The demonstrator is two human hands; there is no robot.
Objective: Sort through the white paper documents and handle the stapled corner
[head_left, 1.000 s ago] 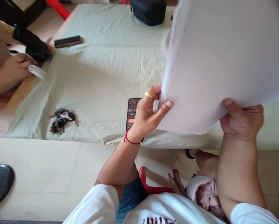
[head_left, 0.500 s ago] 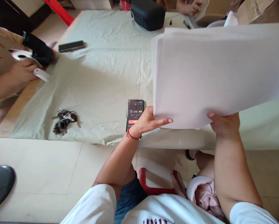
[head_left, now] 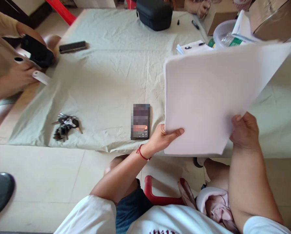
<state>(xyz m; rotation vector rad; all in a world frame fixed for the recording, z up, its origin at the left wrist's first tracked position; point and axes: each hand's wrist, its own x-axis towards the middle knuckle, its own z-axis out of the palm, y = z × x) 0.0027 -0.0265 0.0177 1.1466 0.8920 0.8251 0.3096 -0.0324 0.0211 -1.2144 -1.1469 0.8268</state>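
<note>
- The phone [head_left: 140, 122] lies on the cloth-covered surface [head_left: 106, 81], its screen blurred.
- The paper [head_left: 208, 100], a stack of large white sheets, is held up to the right of the phone, its far right corner flaring outward.
- The left grip [head_left: 160, 139], just right of the phone and nearer the person, is closed on the paper's left edge, 1 thumb flat on top.
- The right grip [head_left: 245, 131], well to the phone's right, is closed on the paper's right edge; how its fingers sit behind is hidden.
- Left of the phone lies 1 bunch of keys [head_left: 66, 126].
- Beyond the phone stands 1 black case [head_left: 154, 14].
- Beyond the phone and rightward stands 1 plastic tub [head_left: 220, 34], partly behind the paper.
</note>
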